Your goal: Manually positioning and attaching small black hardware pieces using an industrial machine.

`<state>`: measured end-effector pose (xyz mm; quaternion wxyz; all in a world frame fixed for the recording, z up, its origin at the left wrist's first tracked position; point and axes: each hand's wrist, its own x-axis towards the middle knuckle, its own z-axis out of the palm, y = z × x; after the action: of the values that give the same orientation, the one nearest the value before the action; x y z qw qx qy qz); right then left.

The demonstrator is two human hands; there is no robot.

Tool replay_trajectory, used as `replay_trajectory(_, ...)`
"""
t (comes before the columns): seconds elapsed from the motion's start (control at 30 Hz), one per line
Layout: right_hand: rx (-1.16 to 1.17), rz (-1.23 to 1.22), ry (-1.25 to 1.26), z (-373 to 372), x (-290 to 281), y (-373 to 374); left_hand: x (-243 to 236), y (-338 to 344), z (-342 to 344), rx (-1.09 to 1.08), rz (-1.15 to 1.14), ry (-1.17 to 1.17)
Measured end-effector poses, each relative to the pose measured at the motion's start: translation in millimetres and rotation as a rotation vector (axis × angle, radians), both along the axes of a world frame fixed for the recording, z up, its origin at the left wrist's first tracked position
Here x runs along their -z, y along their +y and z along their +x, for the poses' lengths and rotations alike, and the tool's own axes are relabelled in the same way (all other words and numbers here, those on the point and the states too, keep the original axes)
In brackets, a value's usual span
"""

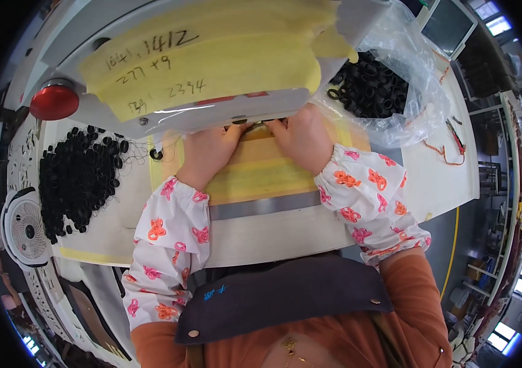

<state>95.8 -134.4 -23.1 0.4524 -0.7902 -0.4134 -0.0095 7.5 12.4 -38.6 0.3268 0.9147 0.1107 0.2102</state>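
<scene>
The left hand (215, 150) and right hand (305, 140) are resting half-curled at the near edge of the machine (261, 105); from where I am standing, I cannot tell what their fingertips are gripping. Black rings (376, 89) are lying in a bag (431, 110) right of the machine; black pieces (78, 178), trailing threads (140, 147), are lying left of it.

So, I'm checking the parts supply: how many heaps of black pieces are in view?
2. One heap lies on the table, left of the left hand; the other heap is in the clear plastic bag, beyond the right hand. The machine may hide more.
</scene>
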Motion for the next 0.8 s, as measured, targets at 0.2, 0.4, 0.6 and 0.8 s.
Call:
replay_trajectory(0.2,-0.004,-0.002,-0.015,1,0,-1,-5,-1,2,-0.005,-0.030,0.099)
replay_trajectory(0.4,-0.014,0.019,-0.013,1,2,7,-2,2,-1,-0.037,-0.095,0.121)
replay_trajectory(0.6,0.004,-0.018,-0.013,3,2,3,-7,-1,0,-0.060,-0.082,0.125)
replay_trajectory(0.8,0.008,-0.001,-0.008,2,4,0,-4,-5,1,-0.010,-0.084,0.028)
